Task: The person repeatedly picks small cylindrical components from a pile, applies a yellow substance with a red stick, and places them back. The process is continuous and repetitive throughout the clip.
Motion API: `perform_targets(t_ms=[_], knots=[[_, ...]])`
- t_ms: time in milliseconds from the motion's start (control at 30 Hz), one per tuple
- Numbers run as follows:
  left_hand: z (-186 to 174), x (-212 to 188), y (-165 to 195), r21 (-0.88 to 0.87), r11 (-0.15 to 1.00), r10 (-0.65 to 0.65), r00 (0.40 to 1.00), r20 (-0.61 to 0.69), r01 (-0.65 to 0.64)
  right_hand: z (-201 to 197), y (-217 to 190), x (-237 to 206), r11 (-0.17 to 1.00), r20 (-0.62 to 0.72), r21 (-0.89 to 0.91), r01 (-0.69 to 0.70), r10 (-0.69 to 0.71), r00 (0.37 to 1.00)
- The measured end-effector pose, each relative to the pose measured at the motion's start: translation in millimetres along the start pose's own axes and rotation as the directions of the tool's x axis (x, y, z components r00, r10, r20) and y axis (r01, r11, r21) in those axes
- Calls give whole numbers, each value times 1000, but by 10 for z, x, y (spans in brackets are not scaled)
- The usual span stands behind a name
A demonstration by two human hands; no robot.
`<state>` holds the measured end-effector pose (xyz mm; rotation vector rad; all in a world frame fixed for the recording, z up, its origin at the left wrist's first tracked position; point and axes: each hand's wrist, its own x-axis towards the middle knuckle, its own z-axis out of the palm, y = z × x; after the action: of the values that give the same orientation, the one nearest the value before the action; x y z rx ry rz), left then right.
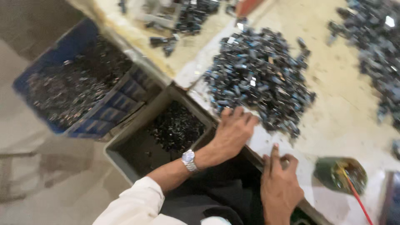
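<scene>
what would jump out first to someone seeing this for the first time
First, the big heap of small dark parts in the middle of the pale worktable, with the left hand laid flat at its near edge. The right hand rests on the table edge nearby, holding nothing visible. Below the table, a grey bin and a blue crate hold more dark pieces.

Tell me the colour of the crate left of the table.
Blue crate, seen in the head view.

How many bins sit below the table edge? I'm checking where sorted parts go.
2: a blue plastic crate at left, and a grey rectangular bin beside the left hand. Others may be hidden.
</scene>
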<state>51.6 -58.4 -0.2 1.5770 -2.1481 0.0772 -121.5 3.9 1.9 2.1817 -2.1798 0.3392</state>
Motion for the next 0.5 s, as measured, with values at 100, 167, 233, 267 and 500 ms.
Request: perform_targets(t_ms=[100, 167, 233, 267, 500], knots=[[24, -87, -63, 39, 999, 25, 997, -66, -23, 239, 228, -62, 979, -104, 78, 187, -179, 978], [89, -111, -104, 127, 990, 69, 992, -101, -56, 535, 400, -39, 948, -257, 224, 228, -168, 952], [159, -141, -122, 51, 997, 60, 986, -156, -53, 858, 542, -16, 933, -299, 345, 100, 9, 954], [195, -151, -131, 15, 998, 60, 980, -188, -58, 1000, 612, 102, 928, -288, 370, 39, 74, 955], [294, -523, 32, -706, 705, -120, 971, -207, -64, 1366, 671, 498, 972, -127, 233, 41, -12, 992]])
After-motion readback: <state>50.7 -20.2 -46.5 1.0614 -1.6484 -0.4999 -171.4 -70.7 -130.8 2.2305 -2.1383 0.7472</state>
